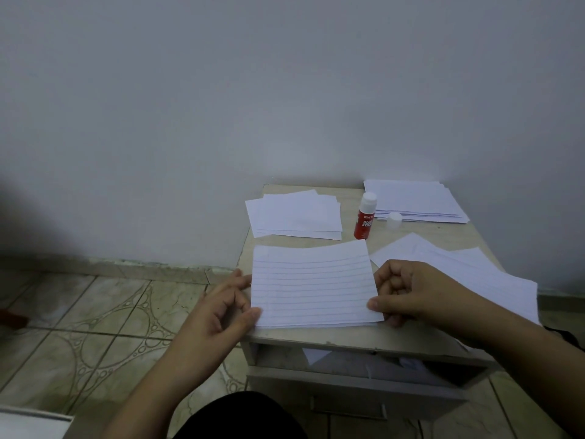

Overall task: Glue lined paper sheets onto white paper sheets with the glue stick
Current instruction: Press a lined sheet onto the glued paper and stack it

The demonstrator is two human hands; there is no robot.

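- A lined paper sheet [311, 285] lies at the near left part of the small bench [348, 335], its near edge running along the bench's front edge; its far edge curls up a little.
- The left hand [221, 307] is at the sheet's left edge, thumb and fingers [253, 313] pinching the near left corner; the other fingers are loosely bent and one fingertip touches the edge farther up.
- The right hand [408, 293] pinches the sheet's near right corner, thumb on top, the remaining fingers curled into the palm.
- A red glue stick [365, 220] stands upright just behind the lined sheet's far right corner, its white top uncovered; its white cap [394, 220] lies just to the right, touching the far right pile.
- A stack of white paper sheets [414, 201] sits at the far right corner of the bench.
- A second, fanned pile of white sheets [292, 215] lies at the far left corner, overhanging the left edge.
- More loose sheets [459, 270] spread along the right edge, partly hidden beneath the right hand and wrist.
- Under the bench top an open drawer [364, 365] shows scraps of paper inside.
- A patterned tiled floor [95, 327] lies to the left, and a plain pale wall [221, 106] rises behind the bench.
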